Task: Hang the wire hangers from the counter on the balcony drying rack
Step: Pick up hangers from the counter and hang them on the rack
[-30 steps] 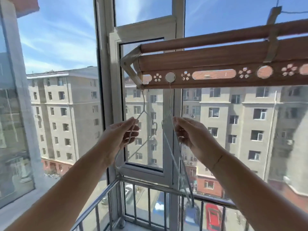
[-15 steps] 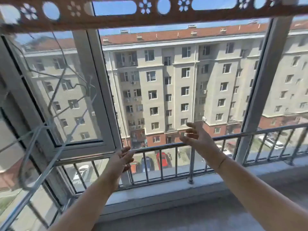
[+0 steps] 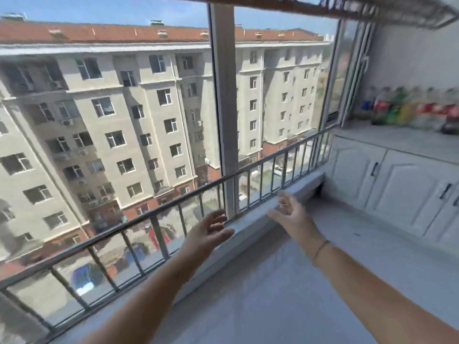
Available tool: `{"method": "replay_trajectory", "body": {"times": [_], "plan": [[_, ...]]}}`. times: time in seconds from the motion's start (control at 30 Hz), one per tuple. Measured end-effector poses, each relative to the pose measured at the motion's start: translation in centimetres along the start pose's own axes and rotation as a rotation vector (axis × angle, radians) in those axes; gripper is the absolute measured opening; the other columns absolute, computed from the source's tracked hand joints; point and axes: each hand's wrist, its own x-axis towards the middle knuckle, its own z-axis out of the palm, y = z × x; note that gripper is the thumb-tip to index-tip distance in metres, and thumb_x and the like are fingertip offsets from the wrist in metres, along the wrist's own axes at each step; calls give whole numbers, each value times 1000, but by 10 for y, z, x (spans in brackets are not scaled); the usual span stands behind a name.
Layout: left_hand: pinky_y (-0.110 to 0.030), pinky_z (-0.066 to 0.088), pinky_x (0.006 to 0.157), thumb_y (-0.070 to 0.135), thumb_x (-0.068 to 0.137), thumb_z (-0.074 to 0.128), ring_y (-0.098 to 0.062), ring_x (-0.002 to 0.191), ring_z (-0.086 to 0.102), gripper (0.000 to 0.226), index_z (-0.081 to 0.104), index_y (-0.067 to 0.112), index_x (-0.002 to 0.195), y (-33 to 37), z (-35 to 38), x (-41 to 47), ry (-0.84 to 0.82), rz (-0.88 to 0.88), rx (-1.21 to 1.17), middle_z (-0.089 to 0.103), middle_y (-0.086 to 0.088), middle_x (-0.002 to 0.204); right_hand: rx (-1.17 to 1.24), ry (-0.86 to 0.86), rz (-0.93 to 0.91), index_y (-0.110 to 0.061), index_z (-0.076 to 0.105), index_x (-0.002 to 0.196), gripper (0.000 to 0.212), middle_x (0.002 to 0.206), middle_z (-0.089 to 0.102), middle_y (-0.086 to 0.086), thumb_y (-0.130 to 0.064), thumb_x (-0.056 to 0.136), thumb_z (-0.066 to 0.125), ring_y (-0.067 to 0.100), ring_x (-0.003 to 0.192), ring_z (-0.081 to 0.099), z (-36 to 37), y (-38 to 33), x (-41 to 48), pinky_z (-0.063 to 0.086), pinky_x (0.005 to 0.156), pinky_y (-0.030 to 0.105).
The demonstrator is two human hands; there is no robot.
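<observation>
The brown, wood-toned drying rack (image 3: 310, 7) runs blurred along the frame's top right edge. Below centre, the left hand (image 3: 208, 234) and right hand (image 3: 288, 212) are empty, fingers loosely spread. At right, a pale smooth counter (image 3: 397, 142) carries blurred coloured bottles (image 3: 409, 108). Half a second earlier, wire hangers dangled at left; the view has since swung right.
</observation>
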Motion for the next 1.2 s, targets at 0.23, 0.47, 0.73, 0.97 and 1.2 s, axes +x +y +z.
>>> {"method": "replay_trajectory", "body": {"times": [0.23,0.47,0.73,0.97,1.2], "plan": [[-15,47,88,19,85,67,-11,117,54,49,48,24,130,12,168,97,-251,34,-1,58,2,126,-39,238,72,-23,39,137,64,135,44,1,-27,81,70,15,129,41,-163,63,34,41,92,25],[-25,45,95,31,75,71,-12,119,54,61,48,25,131,18,296,195,-447,43,11,58,2,128,-60,425,125,-19,37,138,68,140,42,4,-23,80,71,15,132,38,-284,113,78,36,106,32],[-19,46,89,23,80,70,-12,121,53,61,46,20,136,30,401,329,-612,56,-9,57,2,130,-76,590,171,-18,34,140,73,142,40,2,-24,78,73,16,132,38,-392,157,157,34,108,33],[-14,46,83,20,81,70,-9,118,54,56,49,22,133,51,512,436,-753,70,15,59,5,125,-90,759,193,-18,35,139,70,143,40,0,-18,79,72,14,130,38,-494,186,222,32,106,26],[-24,44,92,22,78,75,-9,117,56,50,53,32,122,57,634,533,-810,42,-23,61,7,124,-87,838,226,-19,34,139,71,141,42,2,-19,79,72,14,130,38,-610,236,286,31,103,24]]}}
